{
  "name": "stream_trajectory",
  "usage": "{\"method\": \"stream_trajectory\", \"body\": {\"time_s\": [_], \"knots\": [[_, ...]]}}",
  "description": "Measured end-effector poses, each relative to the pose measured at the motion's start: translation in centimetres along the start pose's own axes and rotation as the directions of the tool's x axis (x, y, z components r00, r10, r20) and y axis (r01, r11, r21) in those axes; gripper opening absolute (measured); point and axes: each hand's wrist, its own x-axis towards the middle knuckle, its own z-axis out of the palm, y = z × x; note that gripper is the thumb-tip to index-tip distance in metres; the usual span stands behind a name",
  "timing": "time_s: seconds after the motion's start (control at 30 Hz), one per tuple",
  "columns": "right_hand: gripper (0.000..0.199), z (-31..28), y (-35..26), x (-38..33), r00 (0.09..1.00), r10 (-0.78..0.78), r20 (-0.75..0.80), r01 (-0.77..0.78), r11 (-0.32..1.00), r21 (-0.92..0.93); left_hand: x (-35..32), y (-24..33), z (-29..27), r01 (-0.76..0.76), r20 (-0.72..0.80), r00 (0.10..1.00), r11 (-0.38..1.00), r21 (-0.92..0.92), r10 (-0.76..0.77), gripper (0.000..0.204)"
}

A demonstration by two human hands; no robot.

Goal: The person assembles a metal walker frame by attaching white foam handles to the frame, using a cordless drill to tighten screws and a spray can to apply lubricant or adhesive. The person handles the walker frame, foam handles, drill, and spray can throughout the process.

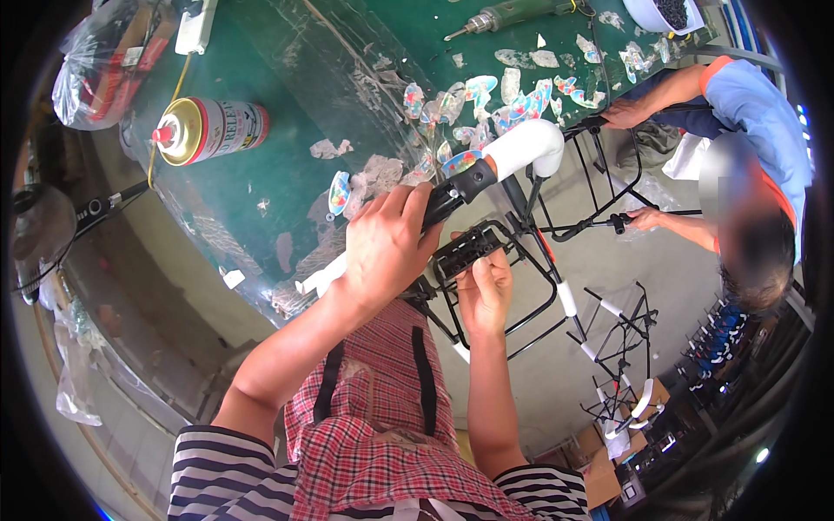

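My left hand (385, 245) grips a black metal tube frame (532, 243) near its black handle sleeve (460, 184), which meets a white foam-wrapped bend (528, 146). Just below the tube, my right hand (486, 291) pinches a black ribbed plastic part (469, 247) against the frame. The frame's lower loops hang over my checked apron, partly hidden by my hands.
A green worktable (295, 113) carries a spray can (208, 130), a power drill (512, 17), colourful sticker scraps (486, 100) and a plastic bag (104, 61). At right a person in a blue top (751, 113) holds another black frame (608, 221). More frames (621, 365) lie on the floor.
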Motion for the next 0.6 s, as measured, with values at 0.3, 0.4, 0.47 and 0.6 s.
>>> {"method": "stream_trajectory", "body": {"time_s": [0.3,0.4,0.47,0.6], "knots": [[0.028,2.1,-1.3,0.8,0.998,0.033,-0.044,-0.039,0.991,-0.129,0.9,-0.5,-0.8,0.122,0.105,0.989,0.976,-0.179,-0.105,0.042],[0.025,2.7,-1.7,0.9,0.995,0.042,-0.088,-0.059,0.980,-0.191,1.5,-0.6,-1.2,0.172,0.184,0.974,0.964,-0.202,-0.135,0.041],[0.024,3.2,-2.1,0.9,0.992,0.058,-0.110,-0.079,0.977,-0.198,1.8,-1.1,-1.1,0.188,0.225,0.964,0.958,-0.218,-0.138,0.040],[0.023,2.6,-1.6,0.8,0.988,0.058,-0.142,-0.087,0.974,-0.210,2.2,-1.1,-0.9,0.205,0.272,0.951,0.956,-0.208,-0.145,0.037]]}}
